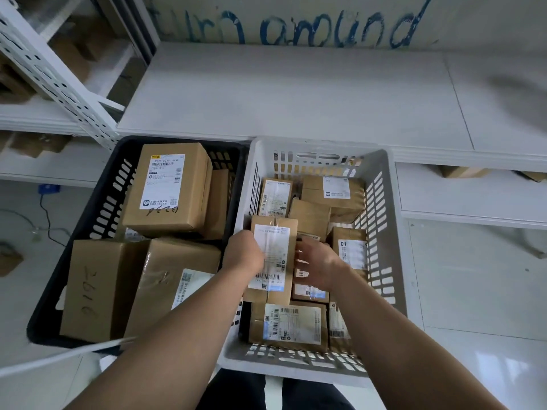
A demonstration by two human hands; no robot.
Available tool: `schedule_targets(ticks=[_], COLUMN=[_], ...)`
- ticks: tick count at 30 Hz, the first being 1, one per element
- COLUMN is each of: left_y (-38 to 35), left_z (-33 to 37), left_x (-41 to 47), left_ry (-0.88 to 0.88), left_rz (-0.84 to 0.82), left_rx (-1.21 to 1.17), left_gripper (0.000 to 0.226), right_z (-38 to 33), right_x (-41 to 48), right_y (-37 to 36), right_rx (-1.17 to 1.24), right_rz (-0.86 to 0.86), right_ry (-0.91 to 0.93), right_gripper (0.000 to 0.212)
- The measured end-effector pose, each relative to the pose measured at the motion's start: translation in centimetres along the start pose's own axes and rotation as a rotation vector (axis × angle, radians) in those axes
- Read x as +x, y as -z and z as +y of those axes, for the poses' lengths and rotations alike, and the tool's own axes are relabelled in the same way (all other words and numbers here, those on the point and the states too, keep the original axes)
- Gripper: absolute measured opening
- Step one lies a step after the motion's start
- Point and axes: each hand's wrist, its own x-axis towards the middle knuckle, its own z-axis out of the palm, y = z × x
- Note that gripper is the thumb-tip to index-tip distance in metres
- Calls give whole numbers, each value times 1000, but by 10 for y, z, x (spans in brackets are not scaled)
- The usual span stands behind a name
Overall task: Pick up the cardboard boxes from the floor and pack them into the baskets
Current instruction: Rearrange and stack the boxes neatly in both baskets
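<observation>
Head view: two baskets sit side by side on the floor (pixel 473 306) in front of a low white shelf (pixel 296 96); the black basket (pixel 48 309) on the left holds a few large boxes, the biggest one (pixel 171 190) lying on top at the far end; the white basket (pixel 398 232) on the right is well filled with smaller parcels. Both arms reach down into the white basket; the left hand (pixel 244 253) grips the left edge of a labelled box (pixel 273 258), its fingers tucked out of sight behind the cardboard; the right hand (pixel 318 261) is at the box's right edge, but it is blurred, so I cannot tell whether it holds the box or only steadies it. The labelled box lies label up, on or just above the parcels in the middle of the white basket, nearer its left wall.

The step in hand looks like setting this box down among the others, not fetching one. The next move calls for finding a flat spot for it, since the parcels underneath lie at odd angles; then letting go on both sides and drawing the arms out without knocking the neighbours. No box lies loose on the floor within this view.
</observation>
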Motion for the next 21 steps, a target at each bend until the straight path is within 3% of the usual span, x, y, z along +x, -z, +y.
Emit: schedule_targets(ticks=[3,8,15,21], left_y=[2,10,11,16], left_z=[2,10,11,15], left_x=[6,17,15,14], left_ry=[-6,-71,-19,-36], left_rz=[-54,-72,-102,-119], left_rx=[62,103,206,219], left_gripper=[12,17,19,27], right_z=[-2,-12,-18,-29], right_x=[2,5,1,-5], right_y=[3,8,-1,5], right_rx=[-115,-209,-341,-394], right_rz=[27,87,116,110], right_ry=[-8,44,-27,-58], right_gripper=[22,36,27,41])
